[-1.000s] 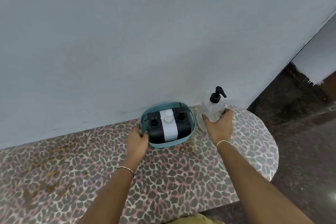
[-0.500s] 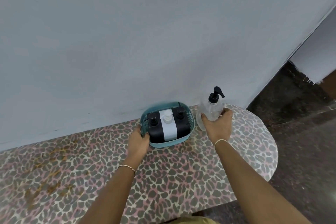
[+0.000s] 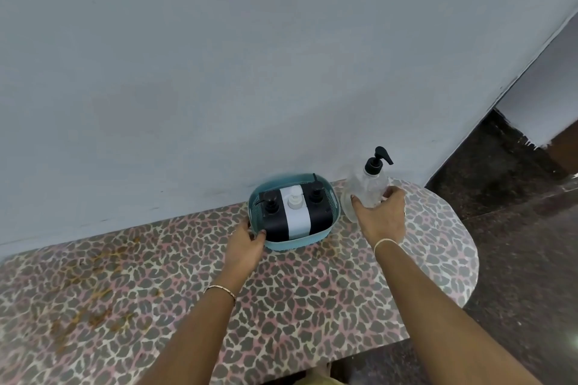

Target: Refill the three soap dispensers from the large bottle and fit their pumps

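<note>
A teal basket stands on the leopard-print table by the wall. Inside it sit three dispensers side by side: a black one on the left, a white one in the middle, a black one on the right, each with a pump on top. My left hand grips the basket's left rim. To the right stands a large clear bottle with a black pump. My right hand holds its lower body, fingers curled round it.
A grey wall rises directly behind the basket and bottle. The table's rounded right end lies close to the bottle, with dark stone floor beyond. Brownish stains mark the table at the left.
Both hands keep their holds on the basket and the bottle. The clear bottle leans slightly more to the left than a second ago.
</note>
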Demonstrator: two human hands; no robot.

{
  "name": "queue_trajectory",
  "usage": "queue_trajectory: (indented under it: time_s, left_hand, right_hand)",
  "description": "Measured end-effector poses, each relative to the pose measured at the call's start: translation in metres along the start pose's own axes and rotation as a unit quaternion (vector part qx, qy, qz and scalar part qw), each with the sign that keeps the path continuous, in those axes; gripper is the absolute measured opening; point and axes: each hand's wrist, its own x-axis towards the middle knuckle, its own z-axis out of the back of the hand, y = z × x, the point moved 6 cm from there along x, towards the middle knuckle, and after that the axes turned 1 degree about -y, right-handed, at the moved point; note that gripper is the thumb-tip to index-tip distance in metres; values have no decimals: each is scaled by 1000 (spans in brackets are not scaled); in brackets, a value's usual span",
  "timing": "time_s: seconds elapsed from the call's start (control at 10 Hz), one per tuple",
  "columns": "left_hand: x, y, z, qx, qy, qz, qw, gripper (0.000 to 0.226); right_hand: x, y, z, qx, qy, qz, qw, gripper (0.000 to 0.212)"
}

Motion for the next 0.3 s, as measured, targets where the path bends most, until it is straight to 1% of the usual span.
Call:
queue_trajectory:
  time_s: [0.2,0.3]
  left_hand:
    - [-15,5,11,-16,31,-19,999,53]
    - [-24,5,23,-1,39,-43,998,55]
  right_hand:
    - [-27,5,12,-10,-20,6,1000,73]
    - [-49,8,17,-8,-53,2,999,73]
